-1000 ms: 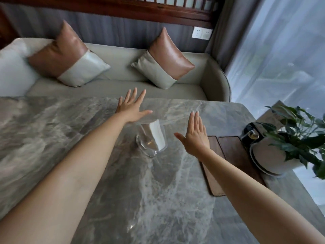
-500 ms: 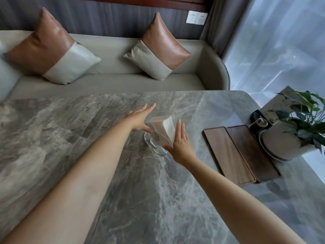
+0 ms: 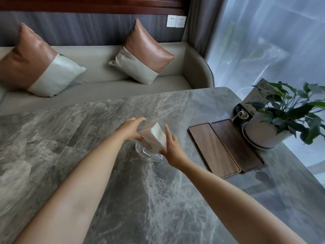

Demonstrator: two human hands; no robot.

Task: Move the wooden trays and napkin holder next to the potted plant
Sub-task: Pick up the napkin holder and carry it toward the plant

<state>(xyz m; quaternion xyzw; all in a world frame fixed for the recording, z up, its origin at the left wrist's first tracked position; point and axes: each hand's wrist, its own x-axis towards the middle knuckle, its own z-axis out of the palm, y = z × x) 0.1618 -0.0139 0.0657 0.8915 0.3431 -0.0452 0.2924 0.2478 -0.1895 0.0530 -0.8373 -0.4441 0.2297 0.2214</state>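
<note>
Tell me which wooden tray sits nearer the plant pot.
The darker tray, right of the pair, beside the white plant pot. The lighter tray lies on its far side.

A grey sofa (image 3: 109, 88) runs along the marble bench's (image 3: 158, 199) far edge; two brown-and-grey cushions (image 3: 140, 53) lean on its back; a white wall socket (image 3: 176, 21) sits above.

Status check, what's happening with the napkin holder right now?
Left hand and right hand clasp napkin holder. Wooden trays beside potted plant. Path clear.
</note>
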